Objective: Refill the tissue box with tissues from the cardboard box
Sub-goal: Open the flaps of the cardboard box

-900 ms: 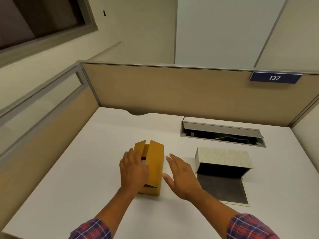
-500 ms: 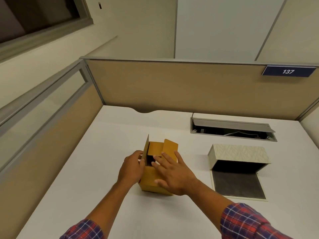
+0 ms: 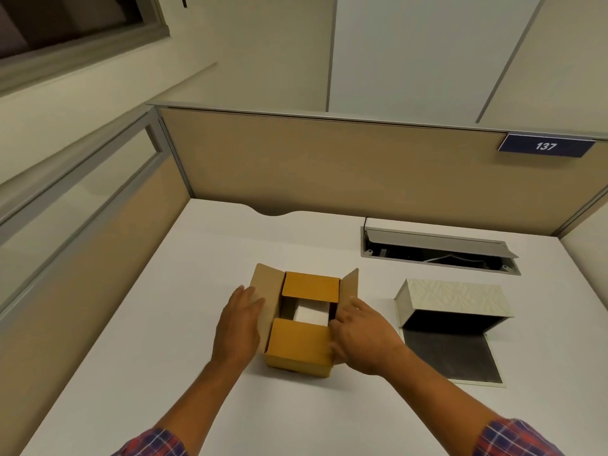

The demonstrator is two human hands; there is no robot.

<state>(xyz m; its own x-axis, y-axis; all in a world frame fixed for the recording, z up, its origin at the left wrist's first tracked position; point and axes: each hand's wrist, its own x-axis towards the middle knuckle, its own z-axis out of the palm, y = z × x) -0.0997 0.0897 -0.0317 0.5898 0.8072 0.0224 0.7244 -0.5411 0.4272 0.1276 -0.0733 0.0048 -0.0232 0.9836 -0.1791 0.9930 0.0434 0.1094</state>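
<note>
A small brown cardboard box [image 3: 297,352] stands in the middle of the white desk with its four top flaps spread apart. White tissues [image 3: 312,312] show through the opening. My left hand [image 3: 238,325] presses flat against the box's left flap. My right hand [image 3: 363,337] pushes the right flap outward, fingers at the box's right edge. To the right lies the cream patterned tissue box [image 3: 455,297], tipped on its side with its dark base panel [image 3: 450,355] folded out flat on the desk; its dark inside looks empty.
An open cable hatch [image 3: 437,250] is sunk into the white desk [image 3: 164,324] behind the tissue box. Tan cubicle partitions [image 3: 329,166] close the desk at the back and left. A blue "137" plate [image 3: 546,146] hangs on the back partition.
Both hands have spread the cardboard box's flaps outward, left and right. The box top was nearly shut before; now the tissues inside show.
</note>
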